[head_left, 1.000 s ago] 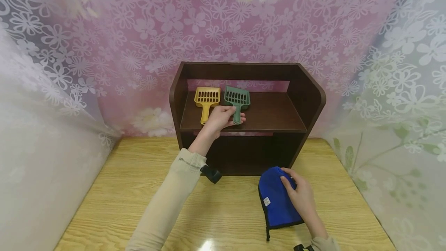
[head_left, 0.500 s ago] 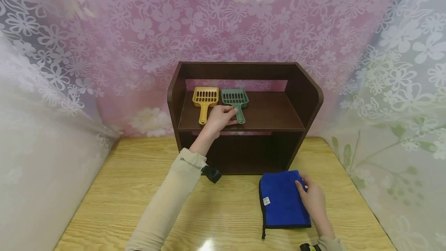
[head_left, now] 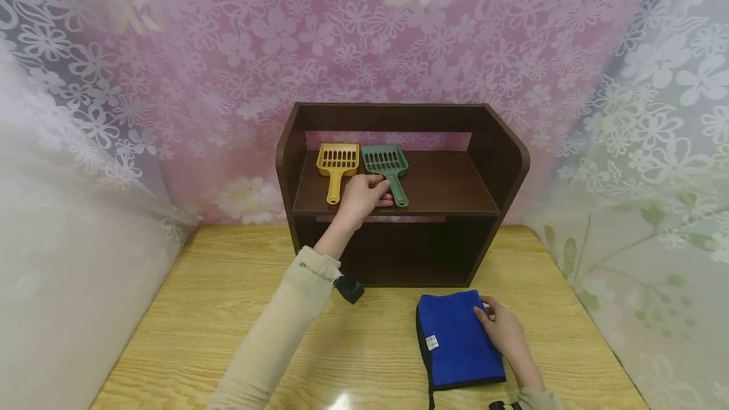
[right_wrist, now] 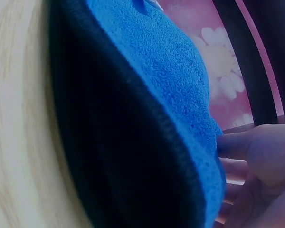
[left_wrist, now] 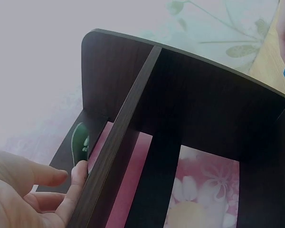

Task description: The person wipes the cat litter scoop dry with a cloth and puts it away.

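Observation:
On the upper board of the dark brown shelf (head_left: pixel 444 182) lie two litter scoops with slotted heads. The yellow scoop (head_left: pixel 335 185) is on the left, and the green scoop (head_left: pixel 397 189) beside it slants, its handle pointing forward and right. My left hand (head_left: pixel 363 198) is at the left of the green handle, fingertips right at it; the left wrist view shows a gap between thumb and fingers. On the table, my right hand (head_left: pixel 507 334) pinches the right edge of a blue terry mitt (head_left: pixel 455 340) with black trim and a white tag. The mitt's dark opening (right_wrist: pixel 118 142) faces the right wrist camera.
The shelf's lower compartment (head_left: pixel 410 252) is dark inside. Behind the shelf hangs a pink floral curtain (head_left: pixel 228 81), with pale curtains at both sides. The wooden table (head_left: pixel 228 283) extends in front of and beside the shelf.
The green scoop has turned, its handle end swinging right, and my left fingers have come off the handle to its left. My right hand has drawn the mitt nearer; its rounded top no longer shows.

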A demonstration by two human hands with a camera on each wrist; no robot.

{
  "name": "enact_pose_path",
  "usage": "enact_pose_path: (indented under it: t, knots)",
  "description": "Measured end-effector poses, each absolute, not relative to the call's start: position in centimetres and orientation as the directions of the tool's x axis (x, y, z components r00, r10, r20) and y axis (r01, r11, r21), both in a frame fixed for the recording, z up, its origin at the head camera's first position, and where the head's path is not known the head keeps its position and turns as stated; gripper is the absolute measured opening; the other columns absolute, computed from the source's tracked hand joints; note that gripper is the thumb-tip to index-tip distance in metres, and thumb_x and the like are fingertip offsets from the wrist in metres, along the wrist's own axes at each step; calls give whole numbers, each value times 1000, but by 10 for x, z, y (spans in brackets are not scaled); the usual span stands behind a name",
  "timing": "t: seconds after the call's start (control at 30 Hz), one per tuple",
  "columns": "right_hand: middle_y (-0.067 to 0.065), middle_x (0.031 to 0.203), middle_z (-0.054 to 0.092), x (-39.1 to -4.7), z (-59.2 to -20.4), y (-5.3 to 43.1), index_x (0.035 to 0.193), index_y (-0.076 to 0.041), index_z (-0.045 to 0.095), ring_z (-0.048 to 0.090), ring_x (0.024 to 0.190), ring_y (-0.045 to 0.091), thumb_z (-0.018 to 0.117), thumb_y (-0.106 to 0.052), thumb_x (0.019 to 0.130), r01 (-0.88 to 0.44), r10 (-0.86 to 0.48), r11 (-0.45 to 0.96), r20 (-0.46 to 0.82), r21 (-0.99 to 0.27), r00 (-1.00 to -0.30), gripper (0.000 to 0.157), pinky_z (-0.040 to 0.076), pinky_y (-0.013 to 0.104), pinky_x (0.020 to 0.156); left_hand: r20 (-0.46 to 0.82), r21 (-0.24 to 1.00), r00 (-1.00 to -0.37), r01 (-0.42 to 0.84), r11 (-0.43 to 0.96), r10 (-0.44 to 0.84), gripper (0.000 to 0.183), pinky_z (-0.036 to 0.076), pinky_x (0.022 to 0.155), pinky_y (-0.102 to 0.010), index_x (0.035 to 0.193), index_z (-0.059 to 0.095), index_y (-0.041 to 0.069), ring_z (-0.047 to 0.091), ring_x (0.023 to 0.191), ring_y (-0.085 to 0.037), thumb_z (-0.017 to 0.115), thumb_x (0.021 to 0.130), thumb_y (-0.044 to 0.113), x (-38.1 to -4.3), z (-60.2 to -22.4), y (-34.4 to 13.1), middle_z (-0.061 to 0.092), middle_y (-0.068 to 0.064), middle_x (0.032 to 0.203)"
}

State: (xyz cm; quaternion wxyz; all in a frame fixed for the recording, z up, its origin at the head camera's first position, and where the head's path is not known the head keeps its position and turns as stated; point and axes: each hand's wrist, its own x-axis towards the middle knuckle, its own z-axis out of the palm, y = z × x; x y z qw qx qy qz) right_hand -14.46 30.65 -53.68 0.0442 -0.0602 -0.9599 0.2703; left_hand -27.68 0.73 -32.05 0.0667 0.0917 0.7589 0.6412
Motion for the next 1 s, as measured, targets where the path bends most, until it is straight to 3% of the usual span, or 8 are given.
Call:
enact_pose_path:
  t: [0.27,0.5,0.63,0.8,0.9,1.0]
  knots:
    - [28,114,56,-145,-531,302,128,2,46,59,94,40,55,-20,92,83,158,828,90,-554,-983,43,47,52,76,63,973,-972,110,204,225,44,54,70,-23,137,40,5,65,81,-16,48,96,18,-268,-320,8,59,-9,109]
    - [24,115,56,-149,-523,292,122,-6,56,55,98,40,60,-17,89,-35,182,827,327,-561,-927,35,44,52,76,152,960,-969,191,204,193,38,54,69,-25,132,45,5,66,80,-20,48,95,15,-261,-318,5,60,-14,104]
    - [15,107,63,-152,-514,281,112,-11,63,59,93,33,61,-16,88,-112,164,826,426,-552,-890,24,46,48,71,253,930,-953,288,227,169,29,54,66,-25,121,52,5,65,77,-17,50,95,16,-254,-319,1,62,-12,98]
    - [-2,78,66,-154,-499,264,88,-18,66,60,70,14,67,-26,85,-160,144,820,468,-550,-872,8,47,28,61,382,886,-916,400,233,122,21,54,63,-27,101,60,5,63,69,-17,51,95,23,-238,-327,-5,64,-9,83]
    - [-8,67,59,-154,-494,252,80,-21,62,53,60,6,68,-33,83,-169,124,816,454,-552,-883,14,43,20,55,432,861,-897,441,252,94,24,53,59,-27,95,62,7,62,64,-18,50,95,28,-226,-335,-10,63,-9,77]
    - [-10,63,53,-154,-491,242,76,-22,59,46,55,4,67,-37,83,-178,95,816,431,-551,-897,18,38,19,51,462,843,-884,464,273,76,25,51,56,-25,92,63,10,60,61,-16,50,95,31,-212,-348,-13,63,-6,75]
